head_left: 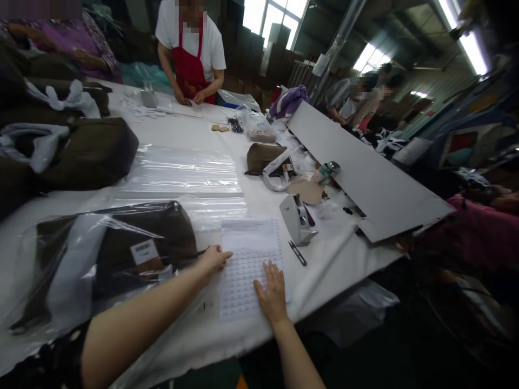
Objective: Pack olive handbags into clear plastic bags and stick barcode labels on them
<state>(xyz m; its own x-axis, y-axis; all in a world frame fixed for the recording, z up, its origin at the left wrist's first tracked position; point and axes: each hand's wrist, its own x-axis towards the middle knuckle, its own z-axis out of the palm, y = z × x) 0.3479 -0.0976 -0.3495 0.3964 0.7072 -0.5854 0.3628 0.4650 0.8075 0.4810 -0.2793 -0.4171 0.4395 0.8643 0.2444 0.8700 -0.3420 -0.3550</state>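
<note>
A white sheet point(251, 237) with rows of small printed marks, like a sheet of labels, lies on the table in front of me. My right hand point(272, 292) rests flat on its lower right part, fingers spread. At the sheet's left edge is my left hand point(213, 260), its index finger stretched out onto the paper and the other fingers partly curled. Left of it lies a dark brown bag point(121, 243) inside a clear plastic bag, with a white and brown tag point(146, 254) showing. My left forearm crosses in front of the wrapped bag.
Clear plastic bags point(190, 173) lie beyond the sheet. To the right are a white tape dispenser point(298, 221), thread snips point(298, 254) and a smaller brown bag point(263, 156). More brown bags point(89, 151) are piled left. A grey board point(365, 173) leans along the right. A co-worker in a red apron point(188, 59) stands opposite.
</note>
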